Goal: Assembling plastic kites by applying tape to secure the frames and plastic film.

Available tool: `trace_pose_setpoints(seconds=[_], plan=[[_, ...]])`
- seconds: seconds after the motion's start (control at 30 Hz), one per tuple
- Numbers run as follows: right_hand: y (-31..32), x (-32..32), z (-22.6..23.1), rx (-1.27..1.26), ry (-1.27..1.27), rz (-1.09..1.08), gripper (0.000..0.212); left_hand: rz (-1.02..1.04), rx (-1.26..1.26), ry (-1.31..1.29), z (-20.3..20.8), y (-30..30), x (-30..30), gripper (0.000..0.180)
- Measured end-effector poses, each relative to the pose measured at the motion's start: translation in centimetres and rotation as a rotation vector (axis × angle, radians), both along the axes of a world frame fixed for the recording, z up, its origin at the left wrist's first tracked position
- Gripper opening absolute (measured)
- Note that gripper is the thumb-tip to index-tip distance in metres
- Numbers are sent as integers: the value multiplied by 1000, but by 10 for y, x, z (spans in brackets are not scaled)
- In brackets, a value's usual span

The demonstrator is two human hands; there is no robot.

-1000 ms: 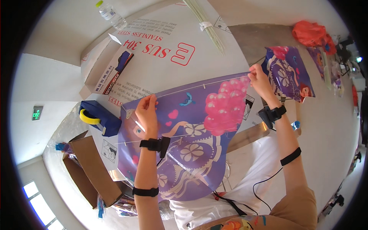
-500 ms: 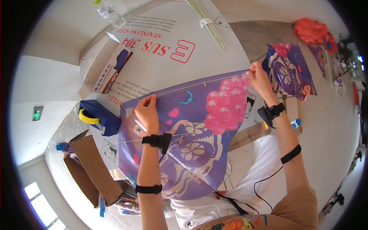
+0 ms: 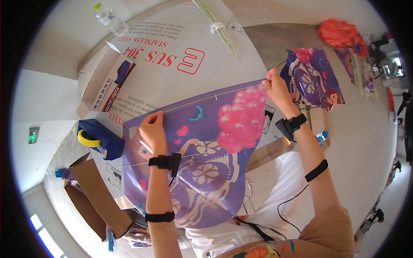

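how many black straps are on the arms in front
4: the left wrist strap, left forearm strap, right wrist strap and right forearm strap. Any higher up may be hidden.

Bare left hand (image 3: 152,132): held left of the frame's centre, thumb and forefinger pressed together, the other fingers curled inward.
Left forearm (image 3: 160,193): raised nearly upright from the lower edge.
Bare right hand (image 3: 277,90): held higher, right of and above the centre, fingers bent, tips pinched together.
Right arm (image 3: 306,148): slanted up and leftward from the lower right, bared below a short tan fabric sleeve (image 3: 329,228).
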State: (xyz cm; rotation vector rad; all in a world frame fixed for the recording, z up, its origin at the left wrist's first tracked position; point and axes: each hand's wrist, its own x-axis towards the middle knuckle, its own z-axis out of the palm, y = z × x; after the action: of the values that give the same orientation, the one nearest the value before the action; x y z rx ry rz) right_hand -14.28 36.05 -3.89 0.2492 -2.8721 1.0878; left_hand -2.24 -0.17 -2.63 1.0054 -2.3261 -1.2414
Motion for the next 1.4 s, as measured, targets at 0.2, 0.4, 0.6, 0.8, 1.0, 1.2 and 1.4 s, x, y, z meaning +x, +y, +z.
trace_pose_setpoints(seconds=[0.2,0.4,0.6,0.8,1.0,1.2,1.4], plan=[[0,2,2,29,18,10,21,-14,-38,-34,-2,-2,0,17],[-1,2,6,31,-10,-6,22,-11,-35,-49,-1,-2,-1,18],[-5,0,3,34,-31,-15,23,-12,-61,-44,1,-5,-2,18],[-3,1,4,41,2,-22,23,-15,-68,-41,-1,-1,-3,19],[-7,1,4,31,-50,-43,20,-16,-97,-63,2,-1,-1,17],[-1,-3,5,71,-59,-98,23,-69,-128,2,-9,2,-3,15],[-11,-5,1,-25,-159,-172,31,-39,-126,10,-17,-9,0,13]])
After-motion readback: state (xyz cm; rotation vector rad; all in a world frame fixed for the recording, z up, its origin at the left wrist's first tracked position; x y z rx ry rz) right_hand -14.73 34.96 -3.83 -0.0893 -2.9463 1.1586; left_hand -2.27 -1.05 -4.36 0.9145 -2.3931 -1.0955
